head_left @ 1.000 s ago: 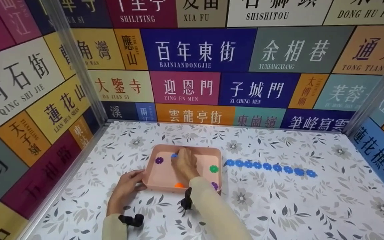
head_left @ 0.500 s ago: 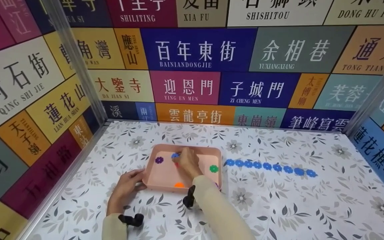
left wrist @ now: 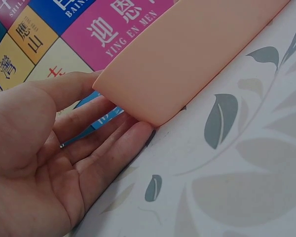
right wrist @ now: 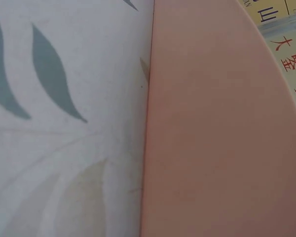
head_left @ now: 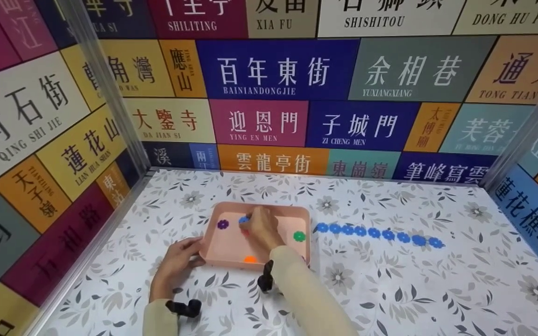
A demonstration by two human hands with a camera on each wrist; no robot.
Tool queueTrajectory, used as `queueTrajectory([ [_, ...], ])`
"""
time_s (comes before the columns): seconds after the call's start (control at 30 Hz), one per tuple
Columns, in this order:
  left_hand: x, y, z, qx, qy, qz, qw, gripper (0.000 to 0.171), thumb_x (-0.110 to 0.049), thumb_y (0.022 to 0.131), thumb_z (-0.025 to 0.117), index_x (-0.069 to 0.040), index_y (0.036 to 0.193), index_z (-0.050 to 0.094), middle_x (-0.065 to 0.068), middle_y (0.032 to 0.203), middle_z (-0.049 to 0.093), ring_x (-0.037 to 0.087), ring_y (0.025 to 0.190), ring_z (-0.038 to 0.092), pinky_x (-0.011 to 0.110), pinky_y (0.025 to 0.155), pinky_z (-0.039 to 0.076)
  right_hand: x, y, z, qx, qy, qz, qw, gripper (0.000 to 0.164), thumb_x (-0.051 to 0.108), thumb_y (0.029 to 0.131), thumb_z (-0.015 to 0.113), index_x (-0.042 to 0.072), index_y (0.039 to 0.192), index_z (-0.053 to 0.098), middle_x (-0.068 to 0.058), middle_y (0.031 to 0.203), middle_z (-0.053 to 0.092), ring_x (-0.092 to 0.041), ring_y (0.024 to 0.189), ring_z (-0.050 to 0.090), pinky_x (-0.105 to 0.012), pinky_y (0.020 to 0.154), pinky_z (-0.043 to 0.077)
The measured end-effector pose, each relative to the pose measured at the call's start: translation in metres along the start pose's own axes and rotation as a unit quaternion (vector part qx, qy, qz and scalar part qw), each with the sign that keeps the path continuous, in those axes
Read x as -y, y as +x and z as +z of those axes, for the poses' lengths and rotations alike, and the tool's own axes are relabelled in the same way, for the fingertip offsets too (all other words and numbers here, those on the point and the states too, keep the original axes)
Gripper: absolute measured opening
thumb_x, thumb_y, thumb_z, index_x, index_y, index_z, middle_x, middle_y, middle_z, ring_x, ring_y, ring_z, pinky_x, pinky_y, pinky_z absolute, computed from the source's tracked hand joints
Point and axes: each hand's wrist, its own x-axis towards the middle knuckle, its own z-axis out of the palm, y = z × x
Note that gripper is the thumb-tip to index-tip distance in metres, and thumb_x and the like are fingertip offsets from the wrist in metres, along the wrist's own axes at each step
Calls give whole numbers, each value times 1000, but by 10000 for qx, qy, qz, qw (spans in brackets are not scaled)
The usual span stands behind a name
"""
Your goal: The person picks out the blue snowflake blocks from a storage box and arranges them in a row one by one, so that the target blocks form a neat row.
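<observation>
My right hand (head_left: pixel 262 227) reaches into a shallow pink tray (head_left: pixel 256 266) in the head view. Its fingertips pinch a blue flower-shaped plastic piece (head_left: pixel 243 220), partly hidden by the fingers. A bit of red piece (head_left: pixel 246 233) shows below them. Outside the tray's left end, my left hand (head_left: pixel 180 255) touches the corner with relaxed fingers. The left wrist view has those fingers (left wrist: pixel 130 138) against the outer wall of the tray (left wrist: pixel 172 64). Only the tray's side (right wrist: pixel 217 128) and the cloth appear in the right wrist view; the hand is out of it.
Also in the tray are a purple flower piece (head_left: pixel 222 224), a green one (head_left: pixel 299 236) and an orange piece (head_left: pixel 250 259). To the right, a row of several blue flower pieces (head_left: pixel 374 232) lies on the floral tablecloth (head_left: pixel 390 289). Sign-printed panels (head_left: pixel 278 70) enclose the table.
My right hand and forearm have shifted slightly right, covering more of the purple piece at the tray's right corner. Some red shows under the fingers. The left hand stays still.
</observation>
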Motion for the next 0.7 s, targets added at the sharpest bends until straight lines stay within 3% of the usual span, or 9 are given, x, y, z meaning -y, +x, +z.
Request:
queueTrajectory([
  [0.3,-1,1,-1,-15,50,-102,9999,42,-16,100,61,2,137,57,24,130,64,20,101,69,31,83,61,0,-2,0,-93,54,-156,9998,51,8,85,74,13,133,58,-1,101,64,-21,89,61,-29,72,52],
  [0.53,-1,0,-1,-8,74,-157,9998,44,-18,99,61,2,138,56,25,132,63,21,103,68,31,83,61,1,-1,-1,-60,-118,-307,9994,34,7,86,72,11,119,69,-1,100,68,-20,85,63,-29,71,54],
  [0.7,-1,0,-1,-24,93,-159,9998,46,-22,99,63,3,138,56,24,130,64,19,102,68,30,81,61,-2,-1,-4,-172,-220,-435,9987,34,15,81,79,9,114,74,-2,110,75,-20,99,66,-39,90,55],
])
